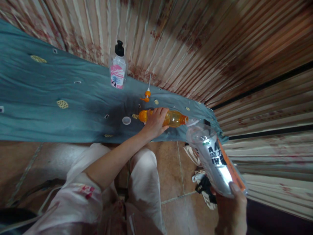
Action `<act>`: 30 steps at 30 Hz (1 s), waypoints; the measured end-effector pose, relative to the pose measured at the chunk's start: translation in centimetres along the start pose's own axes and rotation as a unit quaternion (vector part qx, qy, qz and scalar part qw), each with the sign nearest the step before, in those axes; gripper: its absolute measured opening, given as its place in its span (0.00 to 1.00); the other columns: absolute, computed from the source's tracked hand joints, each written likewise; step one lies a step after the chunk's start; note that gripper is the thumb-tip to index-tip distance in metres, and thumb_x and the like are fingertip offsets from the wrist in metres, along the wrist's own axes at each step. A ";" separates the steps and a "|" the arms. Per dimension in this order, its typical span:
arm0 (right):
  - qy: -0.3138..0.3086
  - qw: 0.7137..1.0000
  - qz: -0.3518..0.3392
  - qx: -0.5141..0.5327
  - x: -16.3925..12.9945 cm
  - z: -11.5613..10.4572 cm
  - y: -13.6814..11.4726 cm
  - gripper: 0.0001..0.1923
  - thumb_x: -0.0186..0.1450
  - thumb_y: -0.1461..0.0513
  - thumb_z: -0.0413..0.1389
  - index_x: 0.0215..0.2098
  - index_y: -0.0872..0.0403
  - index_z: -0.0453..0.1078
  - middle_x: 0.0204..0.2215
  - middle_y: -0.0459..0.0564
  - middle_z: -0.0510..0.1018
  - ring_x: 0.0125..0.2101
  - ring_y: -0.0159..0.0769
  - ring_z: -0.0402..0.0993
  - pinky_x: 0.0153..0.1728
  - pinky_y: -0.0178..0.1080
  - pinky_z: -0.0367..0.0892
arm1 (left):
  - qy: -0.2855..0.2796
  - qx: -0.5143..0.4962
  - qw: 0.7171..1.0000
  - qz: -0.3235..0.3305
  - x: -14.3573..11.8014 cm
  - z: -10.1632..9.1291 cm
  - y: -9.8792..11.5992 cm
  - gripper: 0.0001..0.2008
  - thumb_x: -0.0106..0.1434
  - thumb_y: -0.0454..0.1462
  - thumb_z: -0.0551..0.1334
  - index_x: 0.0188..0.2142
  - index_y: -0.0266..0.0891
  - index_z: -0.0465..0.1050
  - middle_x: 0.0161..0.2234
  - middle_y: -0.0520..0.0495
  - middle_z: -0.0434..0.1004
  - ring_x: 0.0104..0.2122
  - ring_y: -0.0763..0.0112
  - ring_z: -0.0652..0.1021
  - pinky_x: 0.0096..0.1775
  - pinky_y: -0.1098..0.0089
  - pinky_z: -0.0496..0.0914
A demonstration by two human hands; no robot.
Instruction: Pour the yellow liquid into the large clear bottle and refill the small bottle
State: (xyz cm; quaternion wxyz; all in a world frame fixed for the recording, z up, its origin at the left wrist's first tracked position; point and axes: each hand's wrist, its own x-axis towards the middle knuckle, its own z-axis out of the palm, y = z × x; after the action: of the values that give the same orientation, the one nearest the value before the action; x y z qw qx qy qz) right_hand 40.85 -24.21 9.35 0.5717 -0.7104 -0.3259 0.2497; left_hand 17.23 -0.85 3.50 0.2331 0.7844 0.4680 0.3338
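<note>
My left hand [155,121] is wrapped around a translucent orange plastic bottle [174,118] whose open neck points right. In my right hand [231,202] is a larger clear plastic bottle [207,153] with a silver and orange label, gripped near its base. The mouths of the two bottles meet or nearly meet; I cannot tell whether they touch. Beyond my left hand lies an orange pump top [147,95] with a thin tube. A round whitish cap [126,120] rests left of the orange bottle.
A clear pump bottle [118,71] with a black top and pink label stands near the curtain [137,39]. Teal patterned cloth [85,120] covers the long surface before me. Cloth items [204,189] lie on the tiled floor [171,182] at right.
</note>
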 end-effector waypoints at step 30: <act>0.010 1.000 0.020 0.021 0.5 -0.1 -0.1 0.33 0.55 0.50 0.63 0.56 0.54 0.74 0.46 0.57 0.78 0.33 0.42 0.74 0.20 0.36 0.61 | 0.012 0.009 1.000 0.008 -0.1 0.3 -0.4 0.32 0.58 0.36 0.72 0.59 0.37 0.63 0.58 0.35 0.73 0.59 0.47 0.73 0.58 0.48 0.65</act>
State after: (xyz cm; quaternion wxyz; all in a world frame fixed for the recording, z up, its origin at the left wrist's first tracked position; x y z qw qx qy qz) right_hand 41.27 -23.87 9.47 0.5849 -0.7070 -0.3005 0.2602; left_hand 17.16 -0.74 3.01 0.2174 0.7859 0.4678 0.3410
